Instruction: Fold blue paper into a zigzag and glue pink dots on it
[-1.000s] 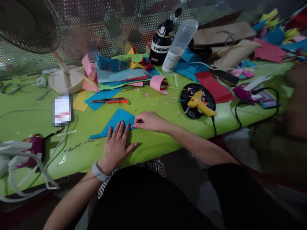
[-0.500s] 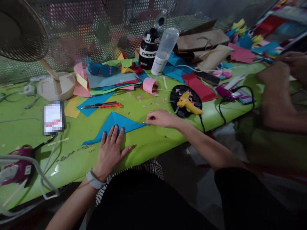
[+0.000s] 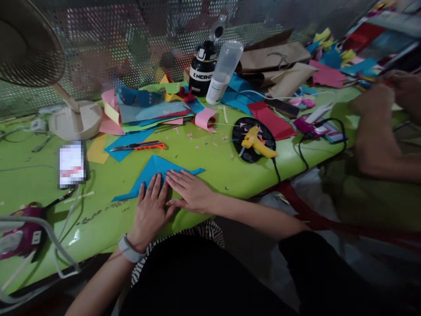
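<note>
The green table (image 3: 250,184) spreads widest, with a folded blue paper (image 3: 154,166) lying flat near its front edge. A beige fan (image 3: 36,52) stands behind the paper, well off to its left. The paper makes a low, wide triangle, tips trailing left and right. Behind it, toward the right, stands a black bottle (image 3: 200,74). The left hand (image 3: 153,213) lies palm down on the paper's near edge, fingers slightly apart; the right hand (image 3: 192,191) lies flat over its right half, fingers extended (the thumbs nearly meet; whether they touch I cannot tell). Right of the paper, a round black tray (image 3: 242,127) bears a yellow glue gun (image 3: 256,142). Just behind the paper lie an orange cutter (image 3: 144,145) and tiny pink scraps (image 3: 197,147).
</note>
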Tool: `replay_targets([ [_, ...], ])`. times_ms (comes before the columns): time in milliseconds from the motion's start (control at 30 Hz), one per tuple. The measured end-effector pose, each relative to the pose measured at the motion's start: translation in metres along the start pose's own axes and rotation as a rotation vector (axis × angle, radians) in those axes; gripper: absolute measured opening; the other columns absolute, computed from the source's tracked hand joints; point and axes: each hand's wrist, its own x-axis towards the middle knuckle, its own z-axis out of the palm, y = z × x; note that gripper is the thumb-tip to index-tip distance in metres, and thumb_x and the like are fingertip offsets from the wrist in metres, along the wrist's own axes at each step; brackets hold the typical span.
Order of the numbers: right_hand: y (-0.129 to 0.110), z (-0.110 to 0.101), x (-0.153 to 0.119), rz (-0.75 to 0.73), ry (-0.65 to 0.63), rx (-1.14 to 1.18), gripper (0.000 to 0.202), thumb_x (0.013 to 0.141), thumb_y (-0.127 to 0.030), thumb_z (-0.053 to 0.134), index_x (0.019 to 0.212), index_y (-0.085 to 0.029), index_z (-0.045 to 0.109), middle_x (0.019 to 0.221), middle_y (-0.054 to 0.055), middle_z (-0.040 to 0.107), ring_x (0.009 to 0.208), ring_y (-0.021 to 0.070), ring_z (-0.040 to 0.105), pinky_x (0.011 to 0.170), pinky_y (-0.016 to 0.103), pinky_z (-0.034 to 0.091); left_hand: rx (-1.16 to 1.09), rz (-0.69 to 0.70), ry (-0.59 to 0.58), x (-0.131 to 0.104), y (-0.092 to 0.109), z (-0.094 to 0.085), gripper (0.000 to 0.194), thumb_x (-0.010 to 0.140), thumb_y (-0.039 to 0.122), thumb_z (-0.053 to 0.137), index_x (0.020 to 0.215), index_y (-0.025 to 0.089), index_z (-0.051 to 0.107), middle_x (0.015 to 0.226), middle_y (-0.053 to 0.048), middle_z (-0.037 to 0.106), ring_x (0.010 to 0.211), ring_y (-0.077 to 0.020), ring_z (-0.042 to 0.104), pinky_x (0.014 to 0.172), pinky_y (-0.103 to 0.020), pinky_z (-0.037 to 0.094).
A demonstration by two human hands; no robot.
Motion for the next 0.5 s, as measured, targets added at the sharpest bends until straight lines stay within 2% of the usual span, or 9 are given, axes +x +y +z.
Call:
replay_targets([
  [133,0.0029,0.0017,-0.0051,0.020,0.022,-0.021,0.085,0.094,-0.067,0.019,0.144,-0.001,0.040,0.153,0.018,0.033,0.144,0.0266,0.028,0.120,0.042,0.022,-0.014,-0.001,0.029,0.0001,-0.0009,0.0015,0.072,0.094,0.053,0.033,0.148,0.006,0.032,0.154,-0.017,0.032,0.144,-0.0304,0.029,0.117,-0.052,0.020],
  [267,0.0017,0.0020,-0.0051,0.033,0.010,-0.035,0.084,0.093,-0.067,0.024,0.145,-0.002,0.039,0.153,0.018,0.032,0.145,0.0262,0.026,0.121,0.042,0.020,-0.020,0.013,0.049,0.0001,-0.0022,0.0045,0.072,0.094,0.052,0.033,0.149,0.006,0.030,0.153,-0.017,0.034,0.143,-0.0302,0.030,0.117,-0.052,0.020],
  [500,-0.0006,0.0005,-0.0089,0.021,-0.013,-0.038,0.084,0.095,-0.066,0.016,0.145,-0.002,0.038,0.154,0.017,0.031,0.145,0.0259,0.026,0.121,0.042,0.021,-0.022,-0.029,-0.022,-0.0013,0.0045,-0.0001,0.073,0.093,0.053,0.033,0.147,0.004,0.032,0.155,-0.017,0.031,0.145,-0.0297,0.027,0.117,-0.052,0.020],
])
